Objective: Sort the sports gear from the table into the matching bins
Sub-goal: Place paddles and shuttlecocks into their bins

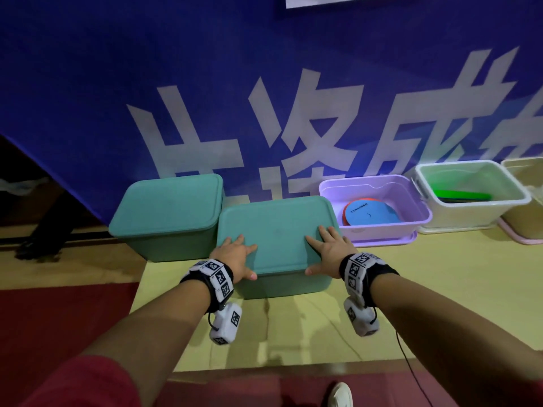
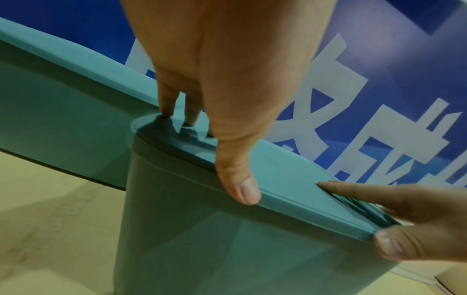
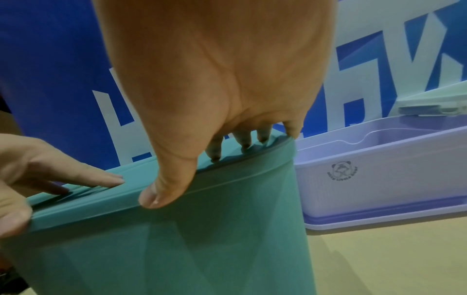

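Observation:
A teal bin [image 1: 282, 286] with a teal lid [image 1: 279, 230] stands on the table at centre. Both my hands lie flat on that lid. My left hand [image 1: 244, 257] presses its near left corner, my right hand [image 1: 320, 254] its near right part. Fingers lie straight on top and each thumb hangs over the front rim, as the left wrist view shows for the left thumb [image 2: 240, 185] and the right wrist view for the right thumb [image 3: 164, 191]. The lid hides what is inside. A purple bin [image 1: 411, 201] holds a blue and orange disc [image 1: 370, 214].
A second lidded teal bin [image 1: 167, 212] stands close to the left rear. Right of the purple bin are a pale green bin [image 1: 511, 186] holding a green flat item [image 1: 464, 195] and a beige bin [image 1: 526, 215]. A blue banner [image 1: 88, 83] hangs behind. Bare yellow tabletop [image 1: 293, 333] lies in front.

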